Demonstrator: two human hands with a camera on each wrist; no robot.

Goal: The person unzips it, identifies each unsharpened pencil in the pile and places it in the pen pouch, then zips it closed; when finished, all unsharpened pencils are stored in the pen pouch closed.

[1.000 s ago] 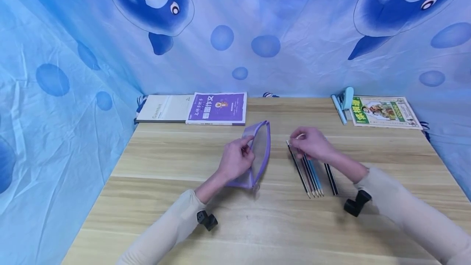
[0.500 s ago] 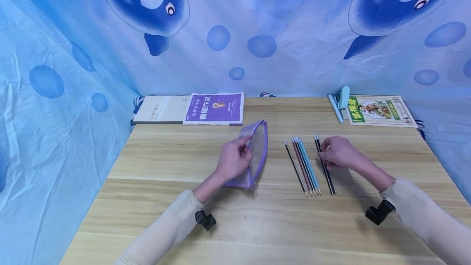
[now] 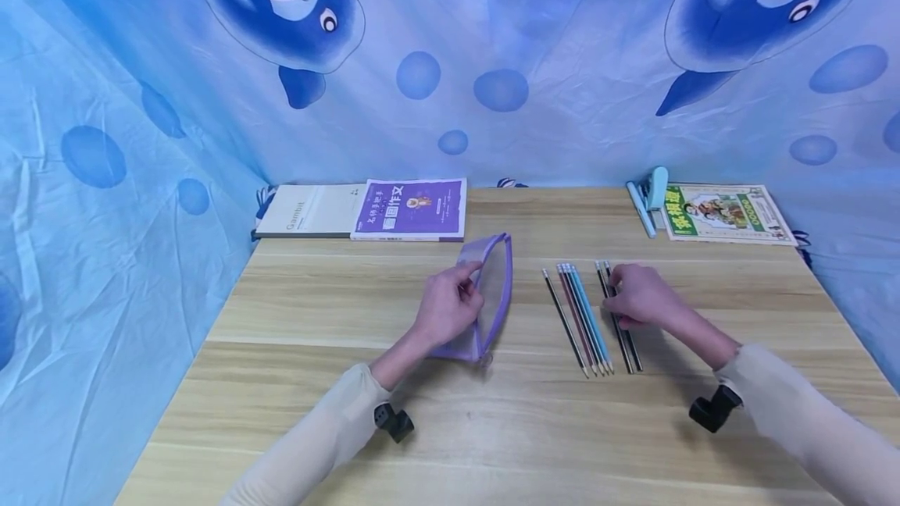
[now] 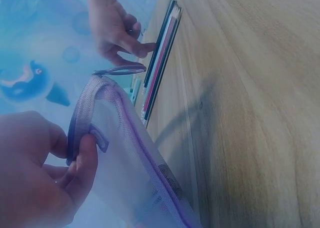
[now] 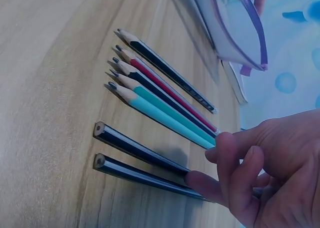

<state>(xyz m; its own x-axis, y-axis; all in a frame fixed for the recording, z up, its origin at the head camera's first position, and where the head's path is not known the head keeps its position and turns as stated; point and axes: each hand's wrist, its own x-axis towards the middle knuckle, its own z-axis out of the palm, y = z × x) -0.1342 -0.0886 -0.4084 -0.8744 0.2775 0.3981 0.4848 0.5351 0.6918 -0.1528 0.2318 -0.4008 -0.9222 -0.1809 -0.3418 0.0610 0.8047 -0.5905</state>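
My left hand (image 3: 450, 307) pinches the rim of a clear mesh pencil case (image 4: 117, 138) with purple edging, and its mouth gapes toward the right. Two dark unsharpened pencils (image 5: 140, 148) lie on the table under my right hand (image 3: 643, 295). Its fingertips touch them near their far ends; whether thumb and finger pinch one is hidden. To their left lies a row of sharpened pencils (image 3: 587, 326) in red, black, teal and light blue. A single black sharpened pencil (image 3: 565, 320) lies slightly apart on that row's left side.
A pale Gambit notebook (image 3: 309, 209) and a purple book (image 3: 411, 209) lie at the back left of the wooden table (image 3: 478, 443). At the back right are a light blue stapler (image 3: 658, 187), a light blue pen (image 3: 641, 209) and a green-edged booklet (image 3: 731, 213).
My right hand moved right from the sharpened pencils to the two unsharpened ones, which now lie farther apart. My left hand stays on the pencil case.
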